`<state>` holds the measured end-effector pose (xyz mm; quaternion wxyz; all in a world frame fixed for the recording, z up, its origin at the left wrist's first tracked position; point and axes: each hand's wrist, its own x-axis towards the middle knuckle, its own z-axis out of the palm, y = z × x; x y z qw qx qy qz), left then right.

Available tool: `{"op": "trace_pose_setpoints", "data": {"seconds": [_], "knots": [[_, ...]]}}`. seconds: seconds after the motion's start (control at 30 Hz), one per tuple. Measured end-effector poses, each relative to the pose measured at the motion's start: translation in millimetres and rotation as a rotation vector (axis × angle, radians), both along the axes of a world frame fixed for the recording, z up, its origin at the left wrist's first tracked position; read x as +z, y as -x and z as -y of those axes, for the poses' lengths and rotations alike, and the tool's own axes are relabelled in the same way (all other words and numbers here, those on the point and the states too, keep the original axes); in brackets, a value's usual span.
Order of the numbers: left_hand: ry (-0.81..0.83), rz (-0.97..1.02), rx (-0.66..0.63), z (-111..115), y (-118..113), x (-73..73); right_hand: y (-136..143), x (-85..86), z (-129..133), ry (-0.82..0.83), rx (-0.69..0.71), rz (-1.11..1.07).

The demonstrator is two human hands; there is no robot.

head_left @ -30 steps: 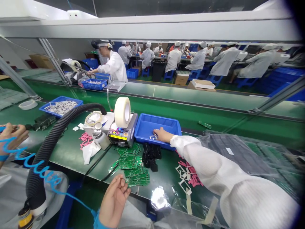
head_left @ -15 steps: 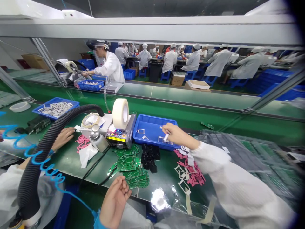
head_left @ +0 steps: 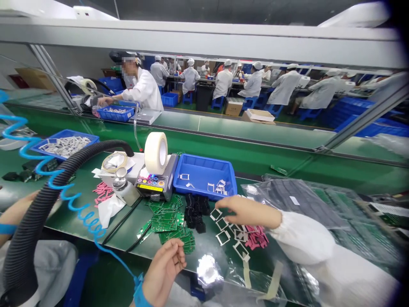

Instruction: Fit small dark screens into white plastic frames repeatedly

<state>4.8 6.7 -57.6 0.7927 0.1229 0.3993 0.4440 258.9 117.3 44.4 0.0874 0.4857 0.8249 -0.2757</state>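
My right hand (head_left: 244, 212) is over the table, fingers apart, its fingertips beside several thin white rectangular frames (head_left: 223, 237) spread on the green surface. A pile of pink pieces (head_left: 256, 237) lies under and below its wrist. Near the front edge, my left hand (head_left: 169, 261) has its fingers curled in, and I see nothing in them. It is just in front of a stack of green circuit boards (head_left: 166, 219). Black parts (head_left: 195, 213) sit to the right of the boards. Behind them, a blue tray (head_left: 204, 164) holds several white frames.
A tape dispenser (head_left: 156, 181) bears a big tape roll (head_left: 156, 152). Left of it stand a pump bottle (head_left: 125, 189) and a black hose (head_left: 60, 179). A blue coiled cord (head_left: 86, 217) crosses the left side. Bagged boards (head_left: 348, 213) lie right. A co-worker's hand (head_left: 24, 207) shows at left.
My right hand has moved from over the blue tray, where it held a white piece, down to the frames on the table. More frames now lie in the tray and spread on the table.
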Motion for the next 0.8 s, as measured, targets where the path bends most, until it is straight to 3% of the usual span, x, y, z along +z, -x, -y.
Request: {"op": "trace_pose_setpoints", "data": {"seconds": [0.07, 0.13, 0.3, 0.53, 0.8], "knots": [[0.005, -0.011, 0.010, 0, 0, -0.3, 2, 9.4, -26, -0.048, -0.094, 0.038], [0.011, -0.016, 0.014, -1, -1, 0.5, 9, 6.5, -52, -0.088, -0.225, 0.115], [0.006, 0.032, -0.009, -1, -8, 6.4, 33, -26.7, -93, 0.011, -0.435, 0.306], [0.011, 0.041, 0.034, 2, -4, 2.4, 52, -52.3, -99, 0.028, -0.426, 0.219], [0.029, 0.019, 0.121, 9, 14, -1.6, 120, -63.6, -128, -0.071, -0.337, 0.178]]}}
